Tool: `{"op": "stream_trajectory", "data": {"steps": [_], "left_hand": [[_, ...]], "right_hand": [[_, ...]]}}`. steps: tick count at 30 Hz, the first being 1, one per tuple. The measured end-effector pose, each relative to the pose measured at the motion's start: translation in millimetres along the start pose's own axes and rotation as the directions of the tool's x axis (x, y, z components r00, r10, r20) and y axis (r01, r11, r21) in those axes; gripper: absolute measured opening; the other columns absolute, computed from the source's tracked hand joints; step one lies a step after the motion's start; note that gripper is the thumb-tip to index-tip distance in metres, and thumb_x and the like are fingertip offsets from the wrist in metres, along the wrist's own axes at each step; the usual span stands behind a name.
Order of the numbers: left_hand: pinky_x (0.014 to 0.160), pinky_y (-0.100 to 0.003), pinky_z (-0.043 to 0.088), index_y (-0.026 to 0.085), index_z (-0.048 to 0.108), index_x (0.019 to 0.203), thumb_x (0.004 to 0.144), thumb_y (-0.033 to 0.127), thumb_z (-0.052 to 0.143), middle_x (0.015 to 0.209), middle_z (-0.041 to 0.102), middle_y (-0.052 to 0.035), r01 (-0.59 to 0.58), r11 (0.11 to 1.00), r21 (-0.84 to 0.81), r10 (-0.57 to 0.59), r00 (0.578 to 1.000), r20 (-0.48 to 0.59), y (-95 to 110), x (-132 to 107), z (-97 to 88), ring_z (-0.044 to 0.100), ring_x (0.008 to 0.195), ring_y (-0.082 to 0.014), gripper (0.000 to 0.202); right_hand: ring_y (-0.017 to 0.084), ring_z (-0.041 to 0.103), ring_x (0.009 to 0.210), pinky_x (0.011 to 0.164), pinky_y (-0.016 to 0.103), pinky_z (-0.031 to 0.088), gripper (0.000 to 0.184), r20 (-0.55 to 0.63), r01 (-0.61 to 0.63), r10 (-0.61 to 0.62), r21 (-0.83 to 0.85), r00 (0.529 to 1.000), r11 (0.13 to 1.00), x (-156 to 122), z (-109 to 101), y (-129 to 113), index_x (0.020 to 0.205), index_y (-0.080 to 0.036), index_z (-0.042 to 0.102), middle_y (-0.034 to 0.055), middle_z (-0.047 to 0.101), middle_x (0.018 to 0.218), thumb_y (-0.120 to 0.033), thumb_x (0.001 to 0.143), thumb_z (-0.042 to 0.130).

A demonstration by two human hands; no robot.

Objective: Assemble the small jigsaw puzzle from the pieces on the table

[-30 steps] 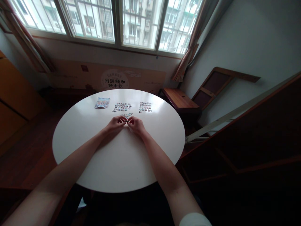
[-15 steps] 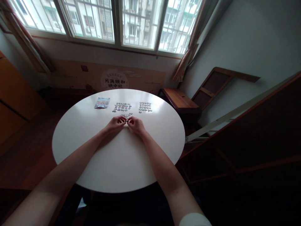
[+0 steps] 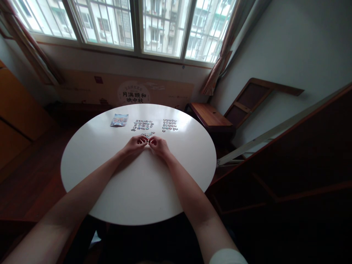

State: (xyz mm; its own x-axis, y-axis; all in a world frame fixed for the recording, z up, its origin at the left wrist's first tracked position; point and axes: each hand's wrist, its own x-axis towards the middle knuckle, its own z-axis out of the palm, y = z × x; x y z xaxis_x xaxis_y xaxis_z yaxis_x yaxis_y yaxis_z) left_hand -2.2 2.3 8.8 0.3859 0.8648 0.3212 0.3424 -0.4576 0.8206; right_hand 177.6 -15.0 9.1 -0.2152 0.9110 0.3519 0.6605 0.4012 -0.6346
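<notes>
My left hand point(image 3: 136, 144) and my right hand point(image 3: 158, 145) meet near the middle of the white round table point(image 3: 132, 194). Between the pinched fingertips is a small dark puzzle piece point(image 3: 149, 141), mostly covered; whether it is one piece or two joined, I cannot tell. Just beyond my fingers lies a small cluster of puzzle pieces point(image 3: 150, 134), partly hidden by the hands. Farther back, several loose puzzle pieces point(image 3: 143, 125) form rough rows, and to the right another group of pieces point(image 3: 170, 125) sits in a neat grid.
A colourful picture sheet point(image 3: 119, 120) lies at the table's back left. Beyond the table's right rear edge stands a wooden stool or bench point(image 3: 210, 114). A dark wooden panel point(image 3: 288, 165) slants along the right side. Barred windows point(image 3: 165, 29) are behind the table.
</notes>
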Motion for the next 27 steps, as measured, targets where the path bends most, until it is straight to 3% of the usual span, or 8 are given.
{"op": "stream_trajectory", "data": {"steps": [27], "left_hand": [[0.056,-0.022,0.049,0.012,0.070,0.093,0.076,0.042,0.065,0.079,0.069,-0.0053,-0.035,0.999,0.038,0.035,0.999,-0.012,-3.3,0.4,-0.1,0.059,0.061,-0.0121,0.035]], "right_hand": [[0.014,0.063,0.073,0.074,0.026,0.045,0.012,0.006,-0.003,0.003,-0.015,1.000,1.000,-0.1,-1.8,-1.8,0.090,-0.023,0.068,-0.0012,0.070,0.078,-0.025,0.078,0.064]]}}
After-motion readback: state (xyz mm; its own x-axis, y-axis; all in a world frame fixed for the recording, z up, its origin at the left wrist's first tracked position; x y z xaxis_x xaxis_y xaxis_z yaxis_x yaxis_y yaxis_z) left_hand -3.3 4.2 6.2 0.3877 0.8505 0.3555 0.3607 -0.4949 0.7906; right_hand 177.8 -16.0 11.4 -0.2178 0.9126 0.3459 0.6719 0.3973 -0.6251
